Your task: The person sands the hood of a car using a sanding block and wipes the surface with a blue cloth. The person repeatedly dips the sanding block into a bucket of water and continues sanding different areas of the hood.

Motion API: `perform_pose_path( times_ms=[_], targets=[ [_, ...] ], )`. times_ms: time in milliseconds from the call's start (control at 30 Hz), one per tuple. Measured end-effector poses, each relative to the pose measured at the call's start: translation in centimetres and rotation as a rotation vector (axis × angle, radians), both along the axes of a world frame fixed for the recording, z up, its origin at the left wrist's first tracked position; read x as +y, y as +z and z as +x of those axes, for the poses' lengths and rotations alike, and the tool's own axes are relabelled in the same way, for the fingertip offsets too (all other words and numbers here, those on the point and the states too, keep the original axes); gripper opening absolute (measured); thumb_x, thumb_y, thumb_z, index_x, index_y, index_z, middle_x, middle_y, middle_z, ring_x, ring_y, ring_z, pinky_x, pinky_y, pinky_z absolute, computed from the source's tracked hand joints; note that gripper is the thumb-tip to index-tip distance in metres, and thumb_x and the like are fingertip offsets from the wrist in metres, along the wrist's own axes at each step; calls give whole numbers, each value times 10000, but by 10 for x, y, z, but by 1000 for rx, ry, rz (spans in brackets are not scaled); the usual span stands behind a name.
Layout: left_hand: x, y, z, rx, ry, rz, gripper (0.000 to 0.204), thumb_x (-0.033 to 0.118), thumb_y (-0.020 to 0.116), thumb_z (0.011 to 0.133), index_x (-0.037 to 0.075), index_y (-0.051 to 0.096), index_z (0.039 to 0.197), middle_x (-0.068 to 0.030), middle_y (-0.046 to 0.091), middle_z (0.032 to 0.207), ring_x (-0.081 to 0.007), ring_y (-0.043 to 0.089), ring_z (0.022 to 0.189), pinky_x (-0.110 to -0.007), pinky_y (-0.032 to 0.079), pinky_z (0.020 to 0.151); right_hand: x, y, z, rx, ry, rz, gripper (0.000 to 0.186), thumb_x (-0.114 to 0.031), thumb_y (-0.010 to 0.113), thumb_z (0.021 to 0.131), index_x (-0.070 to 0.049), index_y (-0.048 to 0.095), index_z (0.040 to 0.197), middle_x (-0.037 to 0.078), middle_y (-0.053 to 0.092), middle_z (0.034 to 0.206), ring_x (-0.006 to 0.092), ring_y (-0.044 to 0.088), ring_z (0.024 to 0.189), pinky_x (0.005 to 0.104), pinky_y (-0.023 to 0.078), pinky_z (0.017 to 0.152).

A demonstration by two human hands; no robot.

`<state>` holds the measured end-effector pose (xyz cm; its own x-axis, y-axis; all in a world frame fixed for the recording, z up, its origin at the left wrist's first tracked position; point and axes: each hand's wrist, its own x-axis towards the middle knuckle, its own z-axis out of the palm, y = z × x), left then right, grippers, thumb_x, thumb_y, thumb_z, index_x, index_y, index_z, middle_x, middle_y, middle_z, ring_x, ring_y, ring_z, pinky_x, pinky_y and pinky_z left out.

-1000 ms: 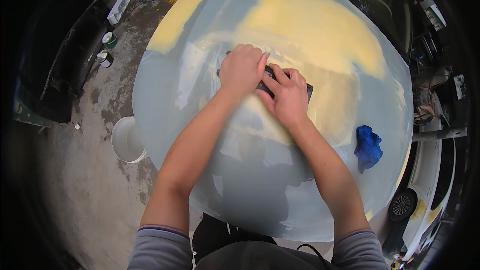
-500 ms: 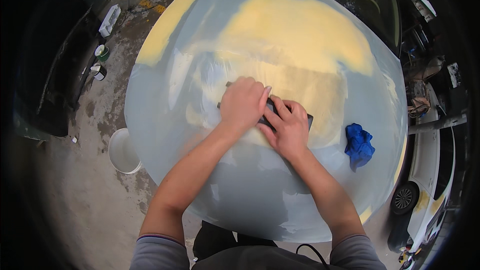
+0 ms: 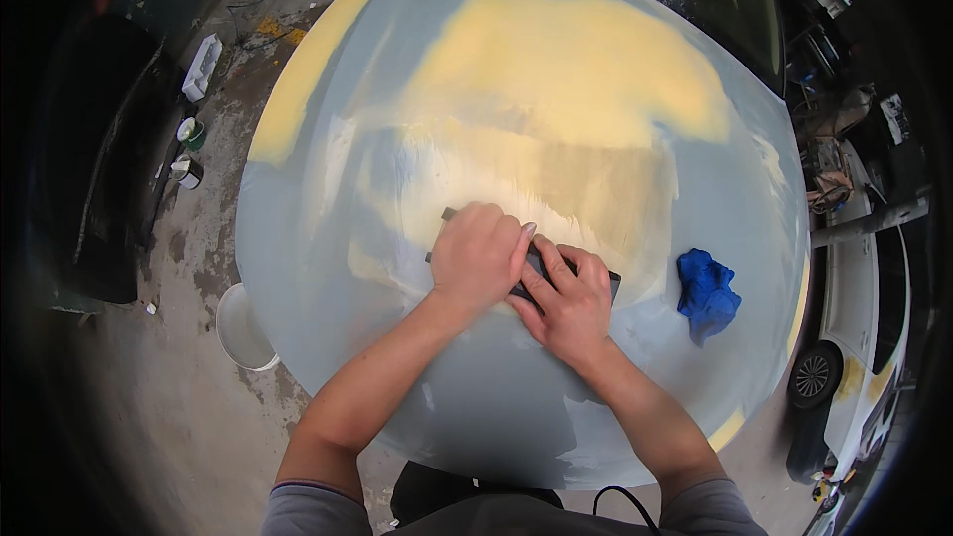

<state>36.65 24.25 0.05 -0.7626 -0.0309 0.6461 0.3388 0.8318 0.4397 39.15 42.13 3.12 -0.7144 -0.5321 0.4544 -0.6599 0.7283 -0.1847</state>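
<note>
A long black sanding block (image 3: 612, 288) lies flat on a car hood (image 3: 496, 397), slanting slightly down to the right. My left hand (image 3: 478, 256) is wrapped over its left part, covering most of it; only dark corners stick out beside the fist. Toward the right end, my right hand (image 3: 574, 298) grips the block with fingers bent over its top and the thumb on the near side. The hood is grey with broad yellow filler patches (image 3: 566, 50), and pale wet-looking streaks surround the block. The block's underside is hidden.
A crumpled blue cloth (image 3: 707, 296) rests on the hood to the right. On the floor at left stand a white bucket (image 3: 226, 328), a green-and-white tub (image 3: 191, 133), a small can (image 3: 186, 173) and a white box (image 3: 203, 67). A white car (image 3: 854, 318) is at far right.
Both hands and the sanding block have slid toward me across the hood, keeping their grip. The whole view has also shifted slightly.
</note>
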Motion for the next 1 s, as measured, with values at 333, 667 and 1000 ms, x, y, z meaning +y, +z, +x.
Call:
perform_pose_path(
  times_ms=[333,667,1000],
  targets=[
    [-7,19,-93,25,97,5,319,298,749,1018,98,671,781,-96,660,824,-325,674,869,-478,569,740,-9,16,-99,40,75,-32,468,-311,943,757,-196,839,1199,2,747,1341,289,650,1097,469,537,955],
    [-29,38,-180,-2,71,12,299,294,756,1010,91,706,795,-90,677,841,-329,681,857,-471,568,725,-43,35,-171,67,-32,-17,454,-335,901,853,-203,823,1281,12,735,1278,318,635,1081,476,524,976],
    [-49,30,-152,69,-26,55,304,286,775,991,106,680,764,-65,638,785,-299,665,824,-461,550,692,-63,20,-122,123,-117,31,500,-337,887,870,-176,825,1340,80,747,1391,319,646,1151,491,502,1024]
  ],
)
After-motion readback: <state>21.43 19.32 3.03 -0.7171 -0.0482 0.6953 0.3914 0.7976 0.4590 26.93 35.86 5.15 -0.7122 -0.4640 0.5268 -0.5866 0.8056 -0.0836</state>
